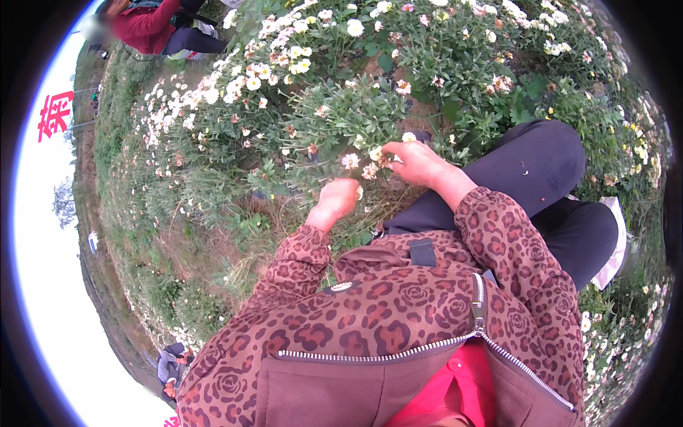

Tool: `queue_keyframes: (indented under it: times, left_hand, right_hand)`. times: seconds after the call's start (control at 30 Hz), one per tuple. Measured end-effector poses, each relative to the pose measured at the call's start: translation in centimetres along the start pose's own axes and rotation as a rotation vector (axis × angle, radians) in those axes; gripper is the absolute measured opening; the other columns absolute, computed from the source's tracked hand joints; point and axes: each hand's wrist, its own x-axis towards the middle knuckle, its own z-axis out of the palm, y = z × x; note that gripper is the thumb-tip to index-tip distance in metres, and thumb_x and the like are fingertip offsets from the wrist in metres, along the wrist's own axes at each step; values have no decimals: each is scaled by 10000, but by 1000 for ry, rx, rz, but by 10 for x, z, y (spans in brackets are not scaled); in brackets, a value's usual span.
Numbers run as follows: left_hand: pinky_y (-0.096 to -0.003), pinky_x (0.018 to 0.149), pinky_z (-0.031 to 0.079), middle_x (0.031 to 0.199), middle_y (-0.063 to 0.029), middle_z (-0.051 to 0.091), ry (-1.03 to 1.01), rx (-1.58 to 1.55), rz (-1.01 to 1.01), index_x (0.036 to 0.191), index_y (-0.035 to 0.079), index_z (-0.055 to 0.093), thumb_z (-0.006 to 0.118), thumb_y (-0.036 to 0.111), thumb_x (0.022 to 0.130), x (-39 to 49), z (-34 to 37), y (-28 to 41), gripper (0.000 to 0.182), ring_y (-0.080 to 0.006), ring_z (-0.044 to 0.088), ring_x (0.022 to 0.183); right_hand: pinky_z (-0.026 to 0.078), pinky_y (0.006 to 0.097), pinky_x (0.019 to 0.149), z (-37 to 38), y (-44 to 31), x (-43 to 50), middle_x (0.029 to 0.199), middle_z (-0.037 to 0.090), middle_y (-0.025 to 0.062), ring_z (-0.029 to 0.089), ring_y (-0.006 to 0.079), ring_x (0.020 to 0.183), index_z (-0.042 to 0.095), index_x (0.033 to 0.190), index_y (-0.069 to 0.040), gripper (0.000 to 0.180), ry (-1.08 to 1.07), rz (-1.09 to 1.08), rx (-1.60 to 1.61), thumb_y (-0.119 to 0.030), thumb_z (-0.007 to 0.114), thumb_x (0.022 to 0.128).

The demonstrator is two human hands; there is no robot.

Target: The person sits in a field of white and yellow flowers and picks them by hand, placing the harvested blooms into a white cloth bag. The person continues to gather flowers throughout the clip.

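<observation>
My left hand (336, 199) is curled closed low in front of the plants, and a pale petal edge (360, 192) shows at its thumb side; the rest of what it holds is hidden. The fingertips of my right hand (416, 164) pinch at a small cream chrysanthemum-like flower (375, 154) beside a browned bloom. Just left of those fingers stand a pinkish-white flower (350, 161) and a fading white flower (369, 171). Above the right hand there is another white flower (409, 137).
Dense flowering bushes (341, 115) spread ahead and to both sides. My bent knee (539, 155) is close by the right arm, with a white bag (613, 240) behind the legs. One person in red (149, 26) is at upper left, another person (172, 365) at lower left.
</observation>
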Motion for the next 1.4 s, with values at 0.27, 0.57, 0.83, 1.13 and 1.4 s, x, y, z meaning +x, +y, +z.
queue_keyframes:
  times: [0.27, 0.57, 0.83, 1.13, 1.4]
  left_hand:
    - [-449, 688, 579, 850, -173, 687, 273, 255, 54, 879, 41, 664, 664, 65, 761, -9, 15, 32, 121, -351, 708, 805]
    - [-307, 611, 419, 705, -9, 477, 438, -740, 113, 840, 10, 563, 692, 207, 966, -31, -74, 53, 267, -70, 431, 712]
    - [-469, 832, 532, 1046, -229, 706, 376, -361, 49, 1232, 55, 643, 685, 257, 944, 6, -78, 62, 355, -413, 679, 999]
    - [-487, 718, 509, 867, -182, 659, 415, -55, 124, 967, 45, 634, 679, 189, 891, 19, -64, 77, 169, -403, 655, 821]
    - [-278, 596, 415, 714, -1, 564, 314, -786, 60, 887, 19, 631, 650, 95, 926, -15, -58, 35, 87, -73, 493, 670]
  right_hand:
    - [486, 440, 1032, -2, 0, -2, 1268, 669, 182, 609, 354, 1216, 614, 1354, -124, 432, -1, 8, 1, -161, 621, 924]
    - [503, 453, 1008, 11, 10, 9, 1240, 675, 202, 624, 375, 1181, 579, 1390, -92, 489, 93, -30, 25, -181, 635, 912]
    - [496, 456, 1016, 7, 9, 8, 1258, 664, 212, 621, 372, 1188, 579, 1384, -82, 497, 42, -6, -42, -199, 628, 903]
    - [495, 467, 1006, 11, 11, 11, 1247, 677, 179, 629, 367, 1176, 605, 1359, -113, 457, 51, -50, -30, -127, 600, 902]
    - [543, 462, 838, -5, -35, -90, 995, 706, 206, 685, 389, 961, 622, 1191, -63, 260, 56, -402, 473, -169, 611, 953]
